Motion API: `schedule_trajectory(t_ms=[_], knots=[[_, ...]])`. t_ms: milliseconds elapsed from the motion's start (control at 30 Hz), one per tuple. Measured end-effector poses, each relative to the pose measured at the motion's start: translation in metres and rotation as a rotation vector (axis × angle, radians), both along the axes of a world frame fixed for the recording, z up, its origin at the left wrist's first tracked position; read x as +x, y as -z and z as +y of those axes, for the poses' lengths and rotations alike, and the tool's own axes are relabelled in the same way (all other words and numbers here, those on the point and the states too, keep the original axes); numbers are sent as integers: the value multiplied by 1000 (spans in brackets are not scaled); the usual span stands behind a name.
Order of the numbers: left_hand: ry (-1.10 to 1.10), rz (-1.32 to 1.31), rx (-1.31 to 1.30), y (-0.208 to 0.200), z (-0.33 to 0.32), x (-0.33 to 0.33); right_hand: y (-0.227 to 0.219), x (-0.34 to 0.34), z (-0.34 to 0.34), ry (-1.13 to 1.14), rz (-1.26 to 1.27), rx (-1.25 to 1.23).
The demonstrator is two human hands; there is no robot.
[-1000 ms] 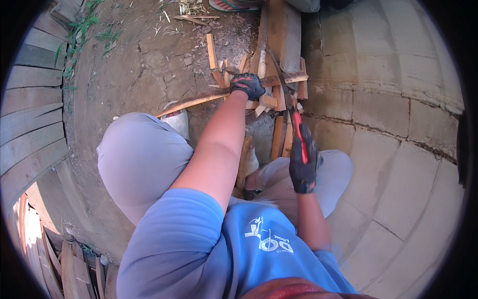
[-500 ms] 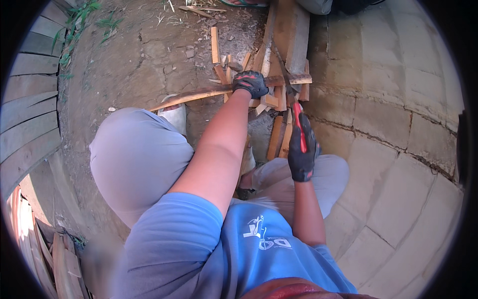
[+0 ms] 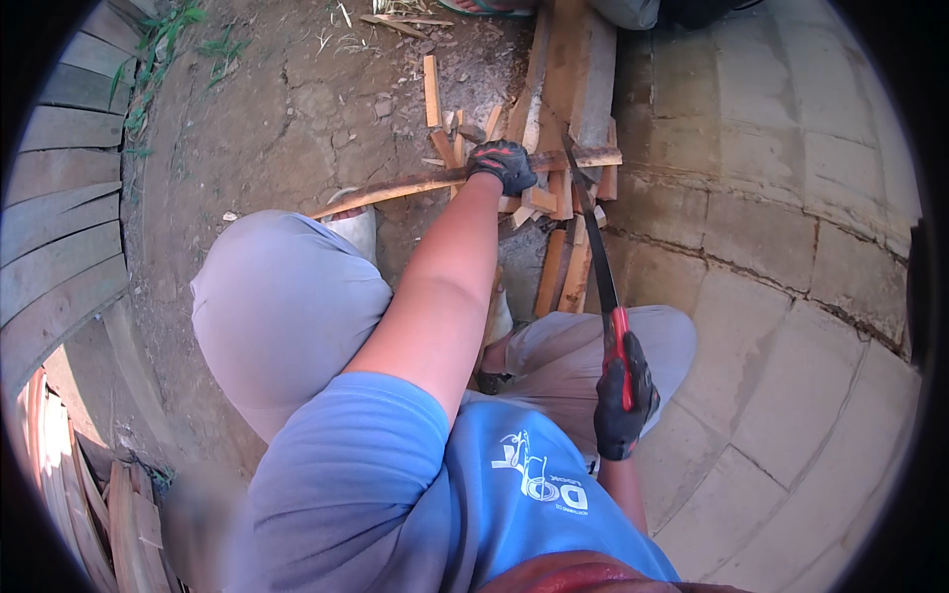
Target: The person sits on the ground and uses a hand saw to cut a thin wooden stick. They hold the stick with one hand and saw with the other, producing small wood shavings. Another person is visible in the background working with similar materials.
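My left hand (image 3: 501,166), in a black and red work glove, is closed over a long wooden strip (image 3: 405,185) and presses it down on a wooden beam. The strip runs left past my knee, and its short right end sticks out beyond the beam. In my right hand (image 3: 625,400), gloved the same way, is the red handle of a handsaw (image 3: 604,259). The saw's dark, slightly curved blade points away from me, its far part lying across the strip to the right of my left hand. How deep the teeth sit in the wood cannot be made out.
Long beams (image 3: 596,74) reach to the far edge, where another person's sandalled foot (image 3: 489,8) shows. Several short offcuts (image 3: 432,91) lie around the strip. Concrete paving (image 3: 761,366) spreads on the right; wooden boards (image 3: 64,212) line the left.
My right hand has drawn the handsaw back toward me, so much more of the blade shows. My left hand stays on the wooden strip.
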State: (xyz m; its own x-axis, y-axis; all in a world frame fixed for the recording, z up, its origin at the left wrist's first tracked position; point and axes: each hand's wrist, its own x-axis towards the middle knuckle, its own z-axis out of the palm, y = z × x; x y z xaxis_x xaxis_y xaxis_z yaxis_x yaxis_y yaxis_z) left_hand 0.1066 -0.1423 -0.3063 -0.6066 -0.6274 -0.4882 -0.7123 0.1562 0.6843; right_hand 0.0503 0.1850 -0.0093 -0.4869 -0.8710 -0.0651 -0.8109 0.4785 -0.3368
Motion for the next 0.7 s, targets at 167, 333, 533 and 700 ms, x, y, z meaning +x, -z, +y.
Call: schedule_trajectory(t_ms=[167, 333, 533, 700], knots=[[15, 7, 29, -2, -1, 4, -2, 3, 14, -62, 66, -43], [9, 10, 50, 1, -2, 5, 65, -23, -81, -110, -42, -84], [5, 27, 7, 4, 0, -1, 144, -50, -192, -131, -22, -171], [38, 17, -19, 7, -1, -1, 137, -45, -189, -46, -80, -101]])
